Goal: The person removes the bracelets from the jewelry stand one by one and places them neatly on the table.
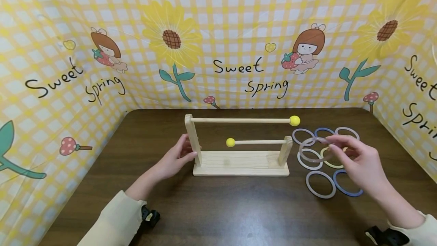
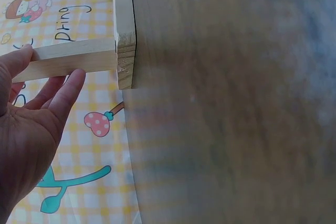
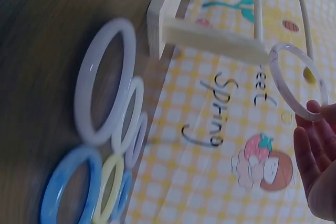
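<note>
A pale wooden bangle stand [image 1: 242, 164] has two uprights and two horizontal rods tipped with yellow balls. My left hand [image 1: 175, 159] grips the taller left upright [image 2: 79, 62], thumb on one side and fingers on the other. In the right wrist view, a translucent pale-pink bangle [image 3: 276, 72] is pinched between the thumb and fingers of my right hand [image 3: 321, 174]. That hand [image 1: 363, 160] is raised to the right of the stand, above other bangles. The held bangle is apart from both rods, and neither rod carries a bangle.
On the brown table [image 1: 218, 208], right of the stand, lie several bangles, including a white bangle [image 1: 308, 185], a blue bangle [image 1: 349, 194] and a yellow one partly hidden by my right hand. A yellow checked cloth [image 1: 232, 18] with printed flowers surrounds the table's back and sides.
</note>
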Tool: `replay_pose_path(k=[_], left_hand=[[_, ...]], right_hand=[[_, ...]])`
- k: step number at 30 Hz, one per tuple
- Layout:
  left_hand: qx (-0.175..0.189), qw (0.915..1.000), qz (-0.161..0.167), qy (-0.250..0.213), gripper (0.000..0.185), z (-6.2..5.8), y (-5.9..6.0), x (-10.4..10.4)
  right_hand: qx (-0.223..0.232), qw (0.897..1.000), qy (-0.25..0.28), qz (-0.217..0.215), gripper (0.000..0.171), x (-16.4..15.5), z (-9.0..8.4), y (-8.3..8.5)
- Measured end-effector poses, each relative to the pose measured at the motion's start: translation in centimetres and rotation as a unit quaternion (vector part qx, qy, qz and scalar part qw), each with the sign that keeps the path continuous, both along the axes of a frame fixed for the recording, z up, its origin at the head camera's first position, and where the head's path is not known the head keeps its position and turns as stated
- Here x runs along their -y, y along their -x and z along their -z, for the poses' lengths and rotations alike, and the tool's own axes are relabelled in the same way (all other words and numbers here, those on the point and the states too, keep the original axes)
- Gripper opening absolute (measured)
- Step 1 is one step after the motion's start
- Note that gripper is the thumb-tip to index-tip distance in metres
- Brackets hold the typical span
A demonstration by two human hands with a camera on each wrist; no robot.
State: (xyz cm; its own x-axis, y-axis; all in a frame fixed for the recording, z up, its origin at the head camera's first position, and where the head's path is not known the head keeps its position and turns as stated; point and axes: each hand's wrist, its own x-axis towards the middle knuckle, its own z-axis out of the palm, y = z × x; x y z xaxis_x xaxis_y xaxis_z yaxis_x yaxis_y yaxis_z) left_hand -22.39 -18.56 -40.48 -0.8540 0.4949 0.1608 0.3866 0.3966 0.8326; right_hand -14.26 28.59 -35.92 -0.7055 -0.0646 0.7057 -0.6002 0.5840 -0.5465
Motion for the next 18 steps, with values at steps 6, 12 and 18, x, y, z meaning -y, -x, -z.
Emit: replay_pose_path(k=[6,12,18], left_hand=[[0.002,1.0000,0.001,-0.001,0.044,0.0,0.0,0.0],[0.003,1.0000,0.000,0.001,0.044,0.1,0.1,0.0],[0.000,1.0000,-0.001,0.004,0.044,0.1,0.1,-0.1]], right_hand=[[0.026,0.999,0.003,0.041,0.029,-2.2,-0.1,-0.9],[0.026,0.997,-0.007,0.076,0.025,-4.1,0.0,-1.2],[0.032,0.993,-0.030,0.108,0.020,-5.8,0.0,-1.4]])
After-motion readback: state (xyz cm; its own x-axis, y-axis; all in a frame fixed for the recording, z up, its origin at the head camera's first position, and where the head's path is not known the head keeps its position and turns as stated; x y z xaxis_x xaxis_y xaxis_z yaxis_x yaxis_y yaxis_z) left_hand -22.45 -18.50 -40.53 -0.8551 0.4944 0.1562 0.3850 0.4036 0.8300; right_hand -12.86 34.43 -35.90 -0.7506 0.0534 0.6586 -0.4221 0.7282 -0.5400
